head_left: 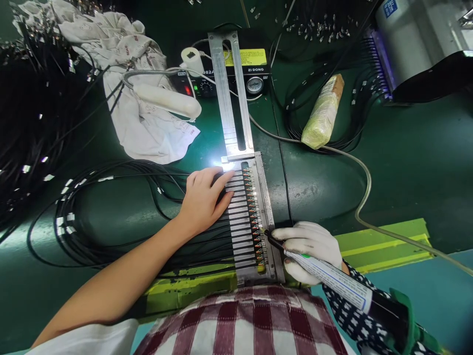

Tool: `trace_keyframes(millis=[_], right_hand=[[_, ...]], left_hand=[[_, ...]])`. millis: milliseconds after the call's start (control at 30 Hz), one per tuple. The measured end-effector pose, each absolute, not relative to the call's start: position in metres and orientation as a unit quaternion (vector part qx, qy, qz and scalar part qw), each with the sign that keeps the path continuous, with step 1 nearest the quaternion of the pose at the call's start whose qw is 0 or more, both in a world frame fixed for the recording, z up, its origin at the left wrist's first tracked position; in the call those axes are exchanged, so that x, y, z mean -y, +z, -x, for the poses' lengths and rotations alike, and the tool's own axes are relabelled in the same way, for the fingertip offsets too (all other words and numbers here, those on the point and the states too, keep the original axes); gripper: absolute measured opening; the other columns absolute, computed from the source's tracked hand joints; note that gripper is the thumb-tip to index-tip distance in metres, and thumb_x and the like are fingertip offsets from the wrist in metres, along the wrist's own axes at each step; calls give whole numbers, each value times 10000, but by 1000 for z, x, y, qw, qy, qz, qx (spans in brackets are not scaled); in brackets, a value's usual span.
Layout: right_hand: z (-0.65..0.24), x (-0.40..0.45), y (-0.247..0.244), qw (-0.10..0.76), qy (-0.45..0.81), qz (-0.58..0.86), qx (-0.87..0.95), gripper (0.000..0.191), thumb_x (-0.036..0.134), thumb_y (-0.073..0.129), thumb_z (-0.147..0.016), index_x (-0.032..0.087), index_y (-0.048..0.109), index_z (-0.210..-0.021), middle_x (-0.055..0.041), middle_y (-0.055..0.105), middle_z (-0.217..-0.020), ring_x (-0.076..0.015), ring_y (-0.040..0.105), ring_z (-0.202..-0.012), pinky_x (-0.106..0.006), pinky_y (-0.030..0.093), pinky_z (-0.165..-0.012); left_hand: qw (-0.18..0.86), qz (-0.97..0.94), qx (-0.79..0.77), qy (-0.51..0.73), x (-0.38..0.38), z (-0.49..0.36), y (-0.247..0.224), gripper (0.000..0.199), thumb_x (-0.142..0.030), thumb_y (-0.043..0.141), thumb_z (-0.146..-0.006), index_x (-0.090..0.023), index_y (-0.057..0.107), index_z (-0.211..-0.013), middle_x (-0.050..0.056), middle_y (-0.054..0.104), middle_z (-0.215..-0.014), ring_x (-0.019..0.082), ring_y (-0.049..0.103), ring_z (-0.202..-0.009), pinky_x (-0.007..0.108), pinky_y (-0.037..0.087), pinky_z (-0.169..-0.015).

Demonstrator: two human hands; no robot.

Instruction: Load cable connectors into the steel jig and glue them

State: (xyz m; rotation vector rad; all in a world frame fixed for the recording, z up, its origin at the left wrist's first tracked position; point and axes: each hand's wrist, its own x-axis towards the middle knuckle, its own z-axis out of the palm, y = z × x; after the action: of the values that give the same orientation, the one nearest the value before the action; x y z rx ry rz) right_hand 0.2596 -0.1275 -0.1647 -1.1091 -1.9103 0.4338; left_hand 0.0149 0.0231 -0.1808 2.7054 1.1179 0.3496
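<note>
A metal fixture [266, 197] with a slotted upper arm [223, 98] lies in front of me. Several black cables [238, 221] rest side by side in its grooves, their small metal connector ends in a column on the right. My bare left hand [203, 199] lies over the upper cables, fingers stretched out, fingertips touching the fixture's left side. In a white glove, my right hand [310, 249] is wrapped round a glue syringe [332, 278] with a white label and green rear cap. The syringe's dark nozzle [271, 239] points at the connectors around the middle of the column.
Behind stands a black dispenser controller [221, 81] with a gauge, its hose [364, 197] curving right. Coiled cables [70, 231] and a white cloth [144, 123] lie left. A wrapped yellowish block [323, 113] and a grey machine [424, 44] are right. A bright light shines near the fixture's top.
</note>
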Motion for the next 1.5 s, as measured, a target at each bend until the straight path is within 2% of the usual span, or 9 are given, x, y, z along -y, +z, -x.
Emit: trace_keyframes(millis=[667,1067,1200,1500], right_hand=[[-260,129,-168,446,190,428,763,112,231,635,-785,202,613,-891,-83,773,-925,-174,720,-686,-318,536,-622],[-259,127,-166,439,177,444,760,106,247,611,-821,214,609,-921,-89,777,-934,-181,738,-744,-310,561,-649],[-259,126,-165,428,176,451,764,134,238,615,-813,214,608,-945,-92,776,-960,-183,744,-774,-304,563,-659],[-259,140,-167,462,182,436,750,157,242,624,-800,204,612,-952,-105,774,-950,-197,739,-753,-325,555,-649]], left_hand=[[126,-905,-390,116,-22,-15,-180,419,-347,428,-992,-224,501,-1385,157,543,-1294,314,494,-1201,493,336,-1019],[117,-907,-387,116,-23,-15,-181,421,-350,421,-998,-181,519,-1372,171,545,-1289,314,497,-1203,479,339,-1015],[125,-905,-389,117,-23,-15,-180,417,-354,423,-995,-209,512,-1375,162,547,-1293,316,494,-1204,493,342,-1016],[137,-901,-391,125,-23,-15,-180,425,-347,431,-987,-228,513,-1387,155,551,-1287,327,494,-1196,515,345,-1011]])
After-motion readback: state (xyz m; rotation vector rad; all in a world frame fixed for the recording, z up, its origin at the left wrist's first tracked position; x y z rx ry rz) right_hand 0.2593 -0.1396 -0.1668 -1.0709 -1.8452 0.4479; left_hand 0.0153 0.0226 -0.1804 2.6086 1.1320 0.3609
